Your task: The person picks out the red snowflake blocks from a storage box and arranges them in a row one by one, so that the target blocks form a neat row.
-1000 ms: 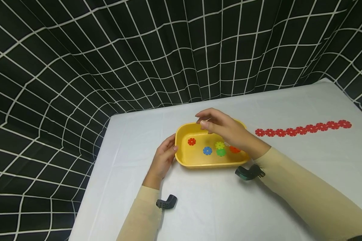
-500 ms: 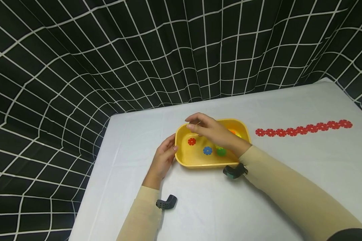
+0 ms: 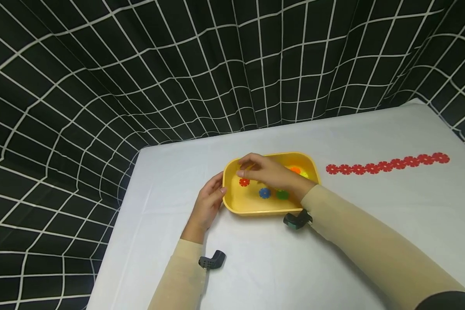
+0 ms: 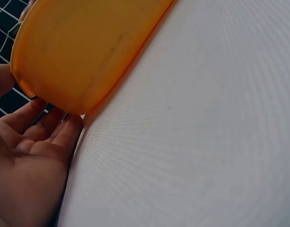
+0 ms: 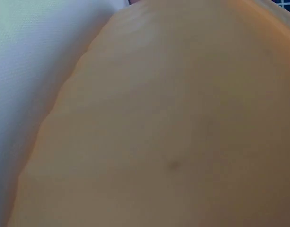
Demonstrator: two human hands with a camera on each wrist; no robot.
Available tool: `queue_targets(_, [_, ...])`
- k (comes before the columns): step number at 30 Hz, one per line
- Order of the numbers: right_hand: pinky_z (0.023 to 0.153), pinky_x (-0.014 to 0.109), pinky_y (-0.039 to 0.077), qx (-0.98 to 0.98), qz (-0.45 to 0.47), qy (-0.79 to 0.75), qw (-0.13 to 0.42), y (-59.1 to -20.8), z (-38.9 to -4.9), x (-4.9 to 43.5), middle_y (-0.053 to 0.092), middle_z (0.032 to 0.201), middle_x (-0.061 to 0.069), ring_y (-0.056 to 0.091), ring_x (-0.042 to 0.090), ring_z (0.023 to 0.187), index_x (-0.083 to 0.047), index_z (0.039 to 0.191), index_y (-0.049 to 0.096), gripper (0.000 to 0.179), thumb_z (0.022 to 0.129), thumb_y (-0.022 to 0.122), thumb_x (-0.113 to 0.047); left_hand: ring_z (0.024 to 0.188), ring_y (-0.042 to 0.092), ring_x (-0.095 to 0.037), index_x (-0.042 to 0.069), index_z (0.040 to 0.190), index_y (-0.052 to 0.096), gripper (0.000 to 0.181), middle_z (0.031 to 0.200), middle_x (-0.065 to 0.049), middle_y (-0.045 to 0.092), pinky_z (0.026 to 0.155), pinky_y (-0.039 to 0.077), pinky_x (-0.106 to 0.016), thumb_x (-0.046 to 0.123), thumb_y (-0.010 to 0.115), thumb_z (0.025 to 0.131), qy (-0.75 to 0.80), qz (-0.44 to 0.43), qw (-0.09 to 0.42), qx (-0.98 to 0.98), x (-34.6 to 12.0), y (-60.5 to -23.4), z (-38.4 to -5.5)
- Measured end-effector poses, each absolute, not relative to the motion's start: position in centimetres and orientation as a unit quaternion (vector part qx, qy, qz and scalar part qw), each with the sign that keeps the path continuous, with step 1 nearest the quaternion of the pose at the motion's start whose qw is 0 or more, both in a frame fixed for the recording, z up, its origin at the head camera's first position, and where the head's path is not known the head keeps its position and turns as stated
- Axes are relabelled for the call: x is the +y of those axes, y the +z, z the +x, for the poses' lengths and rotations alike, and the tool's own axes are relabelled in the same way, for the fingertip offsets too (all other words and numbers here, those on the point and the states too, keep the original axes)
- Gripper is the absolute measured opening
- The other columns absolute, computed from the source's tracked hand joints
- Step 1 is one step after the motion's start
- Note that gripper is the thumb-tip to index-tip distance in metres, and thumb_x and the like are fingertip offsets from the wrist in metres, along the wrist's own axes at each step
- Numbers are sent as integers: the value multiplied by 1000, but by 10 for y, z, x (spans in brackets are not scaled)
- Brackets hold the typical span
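Observation:
A shallow yellow plastic tray lies on the white table. At its left end my left hand holds the rim, thumb on the edge and fingers along the outside, as the left wrist view also shows. Over the tray's left half, my right hand reaches in with bent fingers and the thumb apart from them; I see nothing between them. Just below the fingertips is a red snowflake disc. Blue, green, orange and yellow discs lie further right, some partly hidden.
A chain of joined red snowflake discs stretches across the table right of the tray. Black cloth with a white grid hangs behind and to the left. In the right wrist view, the tray's wall fills most of the picture.
My right hand has moved left across the tray and then lowered toward the red disc. The orange and yellow discs at the right have come into sight. My left hand stays on the tray.

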State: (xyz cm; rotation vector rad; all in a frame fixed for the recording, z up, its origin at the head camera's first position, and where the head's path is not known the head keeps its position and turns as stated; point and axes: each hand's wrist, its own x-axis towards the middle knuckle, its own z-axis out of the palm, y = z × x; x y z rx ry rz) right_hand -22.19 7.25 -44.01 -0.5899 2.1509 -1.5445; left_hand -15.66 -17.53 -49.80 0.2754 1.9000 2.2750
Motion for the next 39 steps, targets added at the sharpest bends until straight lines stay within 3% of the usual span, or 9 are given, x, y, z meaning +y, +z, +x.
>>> queue_targets(8, [120, 50, 42, 806, -255, -473, 248, -453, -224, 70, 59, 154, 7, 54, 33, 140, -9, 154, 59, 59, 101, 81, -25, 153, 42, -33, -6, 163, 41, 56, 167, -20, 43, 121, 42, -39, 6, 51, 109, 761, 91, 79, 638, -176, -498, -155])
queue_targets(13, [122, 48, 40, 821, -276, -433, 248, -454, -224, 70, 64, 145, 6, 55, 29, 137, -7, 149, 62, 53, 99, 81, -8, 153, 42, -34, -6, 163, 41, 56, 167, -21, 43, 121, 42, -40, 5, 51, 109, 762, 93, 79, 636, -175, -498, -156])
queue_targets(18, [120, 46, 44, 827, -290, -420, 236, -455, -224, 70, 66, 136, 6, 57, 29, 128, -4, 142, 65, 47, 97, 78, 4, 153, 42, -34, -6, 162, 41, 56, 167, -21, 43, 121, 41, -40, 5, 51, 109, 763, 95, 80, 635, -175, -498, -156])
queue_targets(24, [112, 41, 48, 841, -298, -394, 221, -458, -224, 68, 62, 129, 5, 55, 26, 119, -7, 143, 66, 48, 98, 76, 4, 153, 42, -34, -6, 162, 42, 55, 167, -21, 44, 121, 41, -39, 3, 50, 109, 766, 93, 79, 631, -174, -498, -156])
queue_targets(31, [103, 36, 50, 851, -307, -379, 194, -460, -222, 66, 61, 116, 6, 55, 25, 110, -4, 130, 69, 33, 100, 70, 7, 153, 42, -35, -7, 162, 41, 55, 167, -22, 43, 120, 42, -39, 3, 51, 109, 766, 87, 78, 632, -174, -497, -155])
queue_targets(39, [96, 36, 51, 856, -301, -379, 182, -458, -221, 67, 59, 110, 7, 54, 26, 106, -6, 123, 70, 29, 98, 72, 8, 152, 43, -35, -6, 162, 41, 55, 167, -21, 43, 120, 43, -39, 2, 51, 109, 769, 89, 80, 628, -174, -497, -155])
